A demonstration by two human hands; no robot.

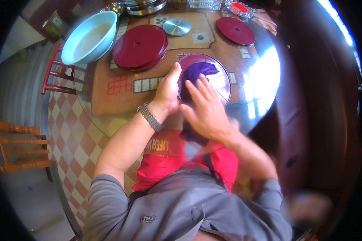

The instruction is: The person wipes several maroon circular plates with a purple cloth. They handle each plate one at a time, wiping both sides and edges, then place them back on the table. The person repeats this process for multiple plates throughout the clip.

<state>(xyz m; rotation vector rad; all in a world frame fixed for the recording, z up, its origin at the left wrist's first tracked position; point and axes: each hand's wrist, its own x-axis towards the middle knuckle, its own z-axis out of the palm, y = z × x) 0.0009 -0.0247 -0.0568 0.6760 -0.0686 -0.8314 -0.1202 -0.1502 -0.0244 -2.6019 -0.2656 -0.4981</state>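
My left hand [168, 90] grips the left rim of a glossy round maroon disc [226, 87], thumb up along its edge. Thin lines radiate across the disc's shiny face, which catches bright reflections. A crumpled purple cloth [200, 69] lies over the disc's upper left part. My right hand [206, 111] rests flat on the cloth and disc, fingers spread slightly, partly covering both. Dark purple fabric [194, 135] also shows beneath my right wrist; whether it is the same cloth is hidden. The disc is held above the near part of the round glass-topped table [108, 105].
Stacked maroon discs [138, 45] lie left of centre, beside a light blue basin [90, 39] with liquid. Beyond are a silver disc [176, 27], another maroon disc [236, 30], metal bowls [146, 7], glassware [205, 3] and pink gloves [265, 20]. Chairs [24, 147] stand left.
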